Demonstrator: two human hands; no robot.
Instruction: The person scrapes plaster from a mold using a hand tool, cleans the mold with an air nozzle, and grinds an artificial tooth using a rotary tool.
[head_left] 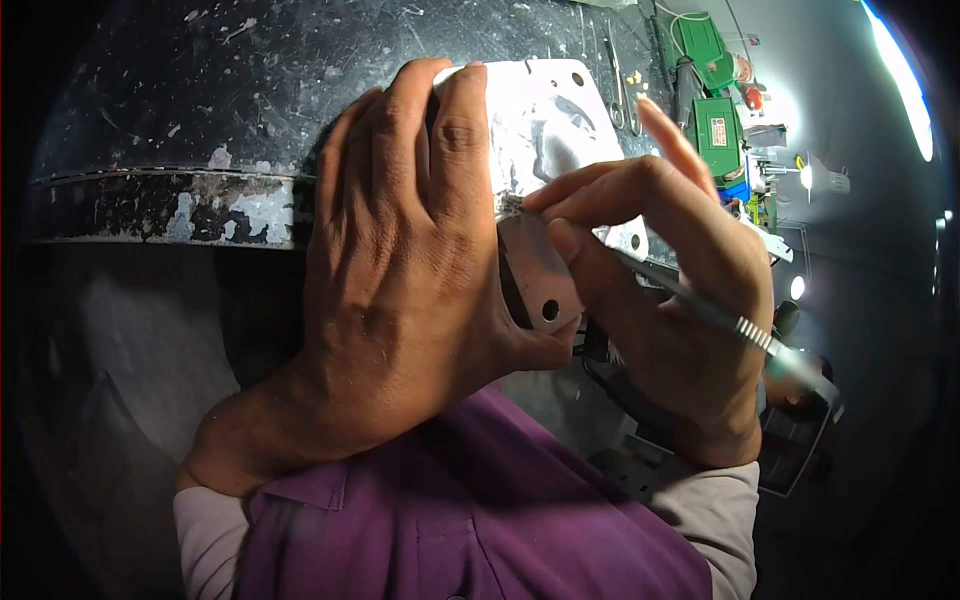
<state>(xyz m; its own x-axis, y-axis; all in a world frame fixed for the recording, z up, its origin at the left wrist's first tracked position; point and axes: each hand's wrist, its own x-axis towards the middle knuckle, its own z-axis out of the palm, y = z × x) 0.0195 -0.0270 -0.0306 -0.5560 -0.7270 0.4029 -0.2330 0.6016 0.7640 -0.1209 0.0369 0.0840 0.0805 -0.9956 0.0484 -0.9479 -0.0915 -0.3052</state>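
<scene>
A metal block [560, 90] with round holes near its corners and a shaped recess in its brightly lit face rests at the bench edge. My left hand [405, 240] lies over its left side, fingers reaching across the top and thumb along the lower edge, gripping it. My right hand [690, 250] is closed in a pinch on a slim metal hand tool [710, 312], whose ribbed shank slants down to the right. The fingertips are close to the block's face, beside the recess. Their grip hides the tool's working end, so its exact kind does not show.
The dark, paint-chipped bench [200, 100] spreads behind the block, its worn front edge at the left. Scissors-like metal tools [617, 90] lie beyond the block. Green boxes [717, 135] stand at the right, near a lamp [825, 178]. A person is partly visible at the far right.
</scene>
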